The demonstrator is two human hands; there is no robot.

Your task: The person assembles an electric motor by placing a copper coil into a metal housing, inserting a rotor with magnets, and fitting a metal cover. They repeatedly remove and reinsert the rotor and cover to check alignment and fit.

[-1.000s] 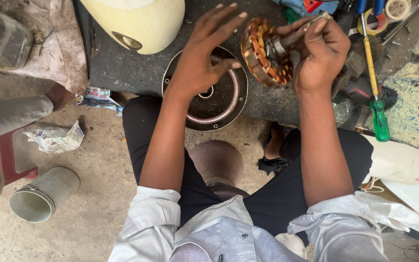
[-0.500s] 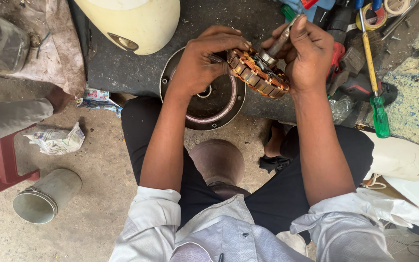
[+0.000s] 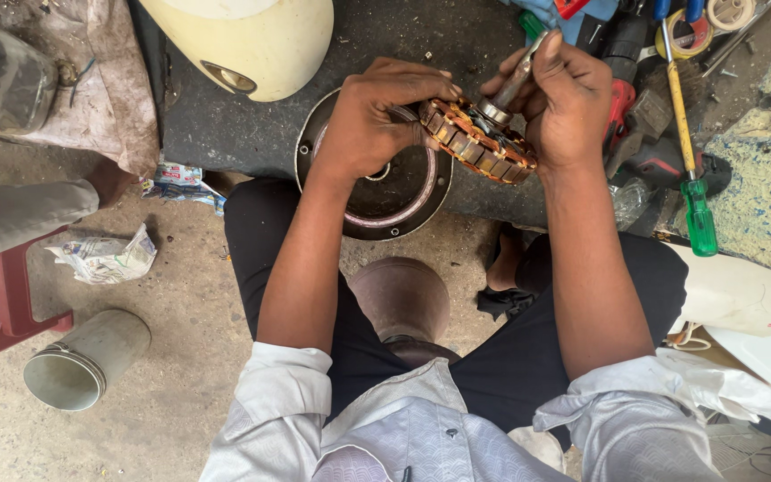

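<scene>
The wound coil ring [image 3: 477, 143] in my fingers shows copper-orange segments with dark gaps. At right of the frame my screwdriver [image 3: 691, 161] is yellow-shafted, green-handled. Upper left, the casing [image 3: 252, 40] is cream.

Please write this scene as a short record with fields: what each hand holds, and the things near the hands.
left hand: grips the rim of the copper-wound motor core
right hand: holds the core's metal shaft and its far side
under the hands: round dark metal cover on the dark bench
right of the hands: green-handled screwdriver, roll of tape
on the floor: grey can, crumpled paper
</scene>
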